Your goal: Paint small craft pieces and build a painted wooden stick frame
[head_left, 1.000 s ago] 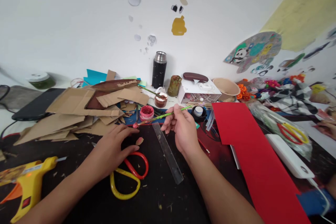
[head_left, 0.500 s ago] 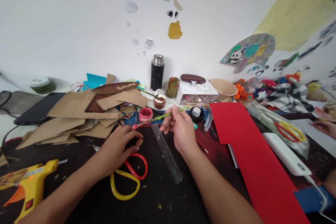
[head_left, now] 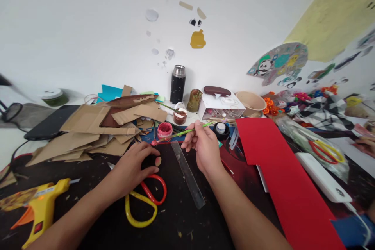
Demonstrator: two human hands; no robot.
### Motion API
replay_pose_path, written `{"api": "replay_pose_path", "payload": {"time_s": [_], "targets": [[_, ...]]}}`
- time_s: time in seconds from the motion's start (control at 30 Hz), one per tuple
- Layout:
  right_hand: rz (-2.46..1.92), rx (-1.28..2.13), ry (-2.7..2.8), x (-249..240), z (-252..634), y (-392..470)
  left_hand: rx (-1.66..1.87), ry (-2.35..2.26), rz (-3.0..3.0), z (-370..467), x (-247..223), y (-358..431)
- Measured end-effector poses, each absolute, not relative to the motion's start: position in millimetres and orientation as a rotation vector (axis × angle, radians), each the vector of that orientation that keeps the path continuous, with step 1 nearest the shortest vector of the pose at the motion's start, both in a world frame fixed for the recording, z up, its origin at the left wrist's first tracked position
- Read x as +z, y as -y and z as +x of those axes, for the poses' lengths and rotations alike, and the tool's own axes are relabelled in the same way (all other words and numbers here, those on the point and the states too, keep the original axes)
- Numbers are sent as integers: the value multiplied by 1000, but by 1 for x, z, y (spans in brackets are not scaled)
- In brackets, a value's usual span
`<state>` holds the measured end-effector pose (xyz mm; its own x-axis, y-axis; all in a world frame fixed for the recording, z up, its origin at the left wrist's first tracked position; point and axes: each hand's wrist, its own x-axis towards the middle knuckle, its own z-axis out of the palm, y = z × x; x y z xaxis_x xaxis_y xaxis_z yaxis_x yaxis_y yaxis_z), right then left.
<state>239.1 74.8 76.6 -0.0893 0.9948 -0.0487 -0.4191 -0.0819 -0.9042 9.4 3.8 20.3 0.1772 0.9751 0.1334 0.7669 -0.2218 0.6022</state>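
My right hand grips a thin green paintbrush in a pencil-like hold. Pink paint coats the brush tip, which points left, just above my left hand. Between the curled forefinger and thumb of that hand shows a small tan piece; what it is stays unclear. Just behind the brush stands an open jar of pinkish-red paint. Scissors with one red and one yellow handle lie partly under my left hand. A clear ruler rests between my forearms.
Cardboard scraps are heaped at left, behind a yellow glue gun. A black thermos, a brown paint jar and a white box stand along the wall. Red card and a white power strip lie right, near another person's hand.
The whole view has shifted slightly, so things sit a little lower and further right. Both hands keep nearly the same pose, with the brush tip still near my left fingers.
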Motion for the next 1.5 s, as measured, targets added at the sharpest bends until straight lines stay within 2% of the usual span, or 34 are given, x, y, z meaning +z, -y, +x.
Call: {"api": "replay_pose_path", "payload": {"time_s": [0.27, 0.73, 1.5], "targets": [[-896, 1490, 907, 74, 237, -74, 791, -1605, 2048, 16, 28, -1], [-893, 1460, 918, 76, 239, -73, 1139, -1640, 1495, 14, 42, 0], [-894, 1489, 993, 74, 233, -67, 1187, -1609, 1381, 14, 43, 5]]}}
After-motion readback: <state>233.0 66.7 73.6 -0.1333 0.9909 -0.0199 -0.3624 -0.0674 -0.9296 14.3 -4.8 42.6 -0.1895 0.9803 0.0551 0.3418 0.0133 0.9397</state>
